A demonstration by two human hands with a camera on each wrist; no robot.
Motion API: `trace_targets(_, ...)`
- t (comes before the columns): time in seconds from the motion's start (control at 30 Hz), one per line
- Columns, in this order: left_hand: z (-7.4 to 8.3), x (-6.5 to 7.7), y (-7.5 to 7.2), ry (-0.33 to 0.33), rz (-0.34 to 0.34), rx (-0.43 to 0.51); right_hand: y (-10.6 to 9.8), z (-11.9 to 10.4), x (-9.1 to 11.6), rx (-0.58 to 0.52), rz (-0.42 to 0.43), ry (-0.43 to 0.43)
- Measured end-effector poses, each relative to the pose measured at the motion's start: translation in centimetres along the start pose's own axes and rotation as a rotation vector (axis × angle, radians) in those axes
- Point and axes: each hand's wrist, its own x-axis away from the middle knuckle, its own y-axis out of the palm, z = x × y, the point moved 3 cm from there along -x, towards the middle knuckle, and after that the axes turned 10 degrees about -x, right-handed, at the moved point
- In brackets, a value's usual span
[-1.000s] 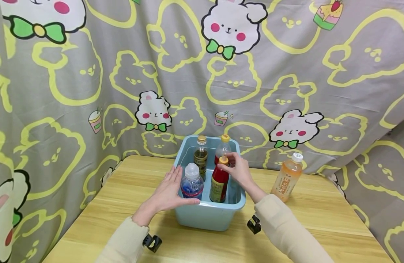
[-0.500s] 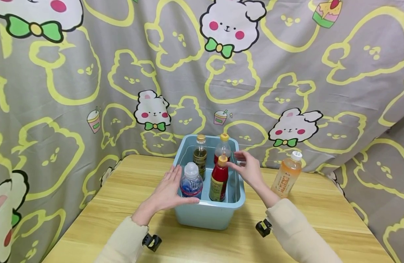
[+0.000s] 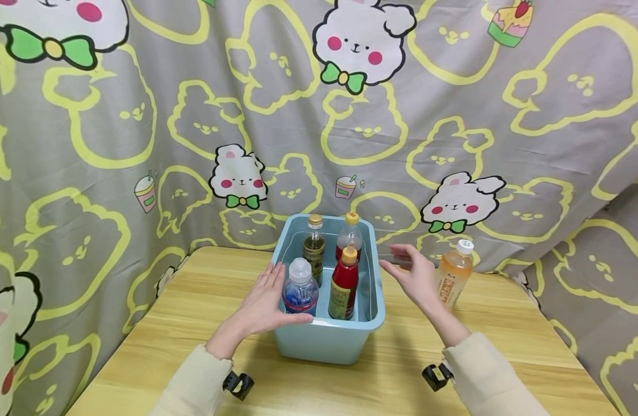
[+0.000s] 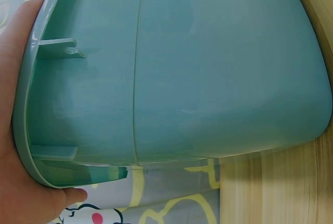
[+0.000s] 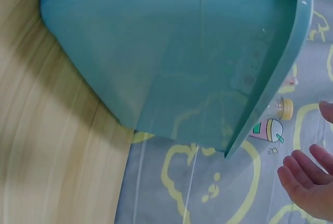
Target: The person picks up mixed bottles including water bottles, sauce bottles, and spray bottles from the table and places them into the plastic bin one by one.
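Note:
A light blue plastic bin [image 3: 324, 344] stands on the table with several bottles inside. My left hand [image 3: 258, 303] rests on the bin's left and near rim, fingers straight and thumb along the front. Beside it, inside, is a blue bottle [image 3: 300, 296] with a clear cap. A red sauce bottle [image 3: 343, 289] with a yellow cap stands front right. Behind are a dark bottle [image 3: 314, 251] with a gold cap and a part-filled bottle [image 3: 350, 238] with a yellow cap. My right hand [image 3: 417, 277] hangs in the air right of the bin, fingers loosely bent, holding nothing.
An orange drink bottle [image 3: 455, 271] with a white cap stands on the wooden table [image 3: 506, 346], partly behind my right hand. A grey patterned curtain [image 3: 293, 127] hangs behind and along both sides of the table.
My right hand has let go of the red sauce bottle's cap and moved right, out past the bin's rim. The left hand stays on the rim.

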Motion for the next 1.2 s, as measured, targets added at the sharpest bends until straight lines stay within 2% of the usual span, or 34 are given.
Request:
trace_targets(0.33,-0.1,0.0,0.1,-0.007,-0.015,-0.018,-2.5,1.2,1.5,0.007,0.08,0.027)
trace_targets(0.63,-0.1,0.0,0.2,-0.005,-0.016,-0.014,-4.2,2.1,2.2,0.018,0.199,0.015)
trace_targets(1.2,0.0,0.0,0.1,0.002,-0.009,-0.019,-7.8,5.5,1.7,0.042,0.417,0.069)
